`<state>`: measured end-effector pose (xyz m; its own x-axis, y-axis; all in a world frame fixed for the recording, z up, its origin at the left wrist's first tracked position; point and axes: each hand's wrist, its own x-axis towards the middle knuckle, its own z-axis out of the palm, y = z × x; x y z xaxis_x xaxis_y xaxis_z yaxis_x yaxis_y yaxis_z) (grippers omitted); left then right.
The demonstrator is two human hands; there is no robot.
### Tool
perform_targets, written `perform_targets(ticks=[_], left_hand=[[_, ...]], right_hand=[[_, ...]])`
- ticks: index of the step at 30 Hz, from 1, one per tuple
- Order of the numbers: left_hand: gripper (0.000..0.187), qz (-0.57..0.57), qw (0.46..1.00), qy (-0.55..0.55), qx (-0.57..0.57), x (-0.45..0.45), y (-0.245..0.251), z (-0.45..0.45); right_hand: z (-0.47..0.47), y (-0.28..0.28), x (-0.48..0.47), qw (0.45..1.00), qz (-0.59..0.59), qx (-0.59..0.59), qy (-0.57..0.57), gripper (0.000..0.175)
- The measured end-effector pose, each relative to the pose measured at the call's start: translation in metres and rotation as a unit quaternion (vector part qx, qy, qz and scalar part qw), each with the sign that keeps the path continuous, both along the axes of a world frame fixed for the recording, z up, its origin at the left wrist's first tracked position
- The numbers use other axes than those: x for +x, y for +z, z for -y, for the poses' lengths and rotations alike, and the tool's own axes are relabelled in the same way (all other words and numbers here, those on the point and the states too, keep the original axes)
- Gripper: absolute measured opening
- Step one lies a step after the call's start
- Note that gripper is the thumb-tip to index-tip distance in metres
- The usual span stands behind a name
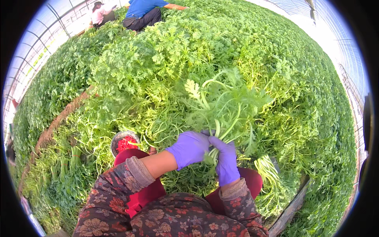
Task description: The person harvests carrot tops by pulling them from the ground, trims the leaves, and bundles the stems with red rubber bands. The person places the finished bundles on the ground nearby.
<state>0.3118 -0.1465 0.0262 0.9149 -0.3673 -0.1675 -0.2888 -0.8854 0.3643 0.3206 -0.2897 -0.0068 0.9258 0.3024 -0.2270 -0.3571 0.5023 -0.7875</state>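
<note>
Both my hands wear purple gloves and meet in front of my knees around a bunch of leafy greens (234, 109), whose lobed leaves look like garland chrysanthemum. My left hand (191, 149) is closed at the left side of the stems, its fingertips partly hidden behind them. My right hand (226, 158) grips the pale stems from the right, thumb across the front. The leaves point away from me, and the short stem ends show between the hands. Just beyond my left knee stands a round container (115, 145) holding red ties or bands (127, 143).
A pile of pale-stemmed greens (268, 170) lies beside my right knee, near a wooden board (291, 207). Several tied bundles (75, 157) lie at left. Dense plants (189, 50) surround me under a greenhouse frame (352, 44). Two people (143, 13), (100, 14) crouch at the far left.
</note>
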Motion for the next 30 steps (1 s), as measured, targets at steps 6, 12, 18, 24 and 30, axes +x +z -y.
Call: perform_targets(ticks=[6,12,18,24,30], left_hand=[[0.042,-0.141,0.942,0.025,-0.305,0.013,-0.022,0.000],[0.037,-0.208,0.920,0.179,-0.280,0.033,-0.016,-0.025],[0.034,-0.255,0.769,0.295,-0.507,0.059,-0.047,-0.033],[0.023,-0.141,0.614,0.336,-0.700,0.058,-0.047,-0.013],[0.021,-0.036,0.476,0.346,-0.808,0.073,-0.009,-0.050]], right_hand=[[0.019,-0.015,0.016,0.991,-0.106,0.076,-0.016,0.029],[0.024,-0.015,0.017,0.995,-0.095,-0.001,-0.021,0.030],[0.018,-0.014,0.012,0.994,-0.103,0.017,0.038,0.033],[0.014,-0.027,0.016,0.986,-0.141,0.093,-0.002,0.034],[0.024,-0.028,0.020,0.974,-0.145,0.095,-0.144,0.022]])
